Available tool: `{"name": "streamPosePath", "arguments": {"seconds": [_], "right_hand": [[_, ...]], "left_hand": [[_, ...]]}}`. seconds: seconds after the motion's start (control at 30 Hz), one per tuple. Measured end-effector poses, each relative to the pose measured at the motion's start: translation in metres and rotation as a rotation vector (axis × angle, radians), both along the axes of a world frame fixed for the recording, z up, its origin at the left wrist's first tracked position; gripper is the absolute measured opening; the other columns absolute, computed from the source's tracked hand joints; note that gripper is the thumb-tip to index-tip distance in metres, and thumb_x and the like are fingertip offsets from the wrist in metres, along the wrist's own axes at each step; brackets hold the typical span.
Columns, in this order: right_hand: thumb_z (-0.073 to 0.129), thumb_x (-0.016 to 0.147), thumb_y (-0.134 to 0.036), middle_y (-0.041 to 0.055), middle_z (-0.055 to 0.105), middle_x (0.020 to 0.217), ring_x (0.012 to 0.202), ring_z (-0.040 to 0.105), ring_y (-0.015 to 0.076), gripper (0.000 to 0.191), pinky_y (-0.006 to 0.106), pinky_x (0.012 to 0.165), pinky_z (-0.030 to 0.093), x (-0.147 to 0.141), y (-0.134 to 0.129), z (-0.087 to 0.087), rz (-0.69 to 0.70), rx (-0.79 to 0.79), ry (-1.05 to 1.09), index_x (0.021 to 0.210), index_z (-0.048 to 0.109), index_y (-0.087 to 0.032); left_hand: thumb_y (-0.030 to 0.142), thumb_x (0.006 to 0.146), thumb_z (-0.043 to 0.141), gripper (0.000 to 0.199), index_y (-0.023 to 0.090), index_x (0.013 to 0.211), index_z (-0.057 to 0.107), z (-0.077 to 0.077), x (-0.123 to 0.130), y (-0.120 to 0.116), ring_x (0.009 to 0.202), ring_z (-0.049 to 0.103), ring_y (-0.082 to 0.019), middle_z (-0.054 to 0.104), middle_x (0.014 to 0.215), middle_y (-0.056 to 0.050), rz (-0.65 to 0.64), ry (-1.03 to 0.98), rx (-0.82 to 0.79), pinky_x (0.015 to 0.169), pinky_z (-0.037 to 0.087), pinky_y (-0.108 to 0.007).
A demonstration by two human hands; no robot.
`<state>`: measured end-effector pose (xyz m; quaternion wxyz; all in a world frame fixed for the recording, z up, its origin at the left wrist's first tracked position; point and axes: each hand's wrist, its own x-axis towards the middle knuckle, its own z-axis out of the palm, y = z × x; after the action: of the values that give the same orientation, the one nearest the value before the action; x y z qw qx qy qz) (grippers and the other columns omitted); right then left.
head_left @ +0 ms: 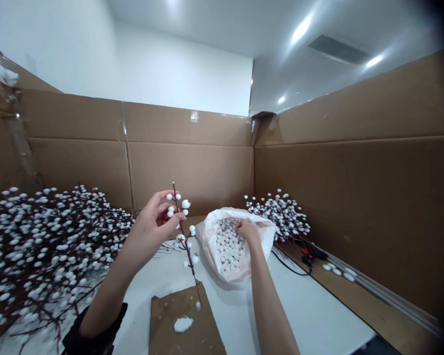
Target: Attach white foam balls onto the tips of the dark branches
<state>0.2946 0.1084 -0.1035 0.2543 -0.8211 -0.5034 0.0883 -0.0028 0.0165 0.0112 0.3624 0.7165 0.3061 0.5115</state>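
Observation:
My left hand [157, 219] is closed on a thin dark artificial berry branch [188, 249], pinching it near its upper end. White round berries sit along the stem, which slants down to the right over a piece of cardboard [163, 325]. My right hand [248, 230] reaches into a white plastic bag [207, 231], its fingers curled at the loose white berries [229, 249] inside. Whatever lies between those fingertips is hidden. On the cardboard is a blob of white paste [183, 324].
A large heap of white-berried branches [55, 236] fills the left side. Another bunch [281, 214] lies behind the bag at right, near a black cable [292, 268] and several white oval pieces [337, 271]. Tall cardboard walls [188, 162] surround the white table [311, 310].

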Motion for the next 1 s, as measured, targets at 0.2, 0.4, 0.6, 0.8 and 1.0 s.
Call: {"name": "streamPosePath", "arguments": {"seconds": [0.2, 0.4, 0.6, 0.8, 1.0], "right_hand": [[0.056, 0.092, -0.029, 0.0046, 0.064, 0.093, 0.076, 0.063, 0.0139, 0.02, 0.031, 0.068, 0.054, 0.005, -0.016, 0.029, 0.205, 0.066, 0.23, 0.102, 0.06, -0.012], [0.047, 0.091, -0.029, 0.0014, 0.06, 0.078, 0.071, 0.057, 0.0128, 0.016, 0.025, 0.066, 0.047, -0.031, -0.059, 0.088, 0.519, 0.481, 0.379, 0.096, 0.057, -0.018], [0.056, 0.085, -0.038, -0.0017, 0.05, 0.073, 0.068, 0.048, 0.0121, 0.021, 0.025, 0.062, 0.04, -0.084, -0.09, 0.114, 0.712, 0.852, 0.601, 0.094, 0.063, -0.02], [0.061, 0.083, -0.034, -0.004, 0.051, 0.061, 0.058, 0.045, 0.011, 0.015, 0.024, 0.054, 0.036, -0.114, -0.105, 0.12, 0.803, 0.988, 0.788, 0.092, 0.064, -0.022], [0.068, 0.08, -0.033, 0.0009, 0.069, 0.076, 0.076, 0.064, 0.0144, 0.013, 0.029, 0.075, 0.05, -0.14, -0.112, 0.119, 0.857, 1.016, 0.986, 0.083, 0.063, -0.022]], "left_hand": [[0.031, 0.079, 0.058, 0.046, 0.019, 0.119, 0.039, 0.003, 0.0, -0.005, 0.083, 0.063, -0.018, 0.062, 0.08, -0.002, -0.041, -0.027, -0.023, 0.062, 0.047, -0.026], [0.032, 0.088, 0.049, 0.031, 0.024, 0.113, 0.032, -0.004, 0.001, 0.0, 0.08, 0.057, -0.014, 0.058, 0.081, 0.0, -0.096, -0.032, 0.012, 0.057, 0.043, -0.021], [0.027, 0.093, 0.038, 0.014, 0.026, 0.105, 0.032, -0.007, 0.008, -0.006, 0.073, 0.053, -0.011, 0.051, 0.071, 0.005, -0.025, -0.085, 0.038, 0.067, 0.04, -0.021], [0.041, 0.094, 0.039, 0.015, 0.026, 0.1, 0.04, -0.005, 0.013, -0.01, 0.06, 0.047, -0.009, 0.048, 0.067, 0.006, 0.064, -0.119, 0.096, 0.058, 0.038, -0.019], [0.039, 0.09, 0.048, 0.016, 0.024, 0.095, 0.049, -0.003, 0.011, -0.011, 0.057, 0.048, -0.009, 0.051, 0.068, 0.004, 0.054, -0.107, 0.127, 0.051, 0.039, -0.018]]}}
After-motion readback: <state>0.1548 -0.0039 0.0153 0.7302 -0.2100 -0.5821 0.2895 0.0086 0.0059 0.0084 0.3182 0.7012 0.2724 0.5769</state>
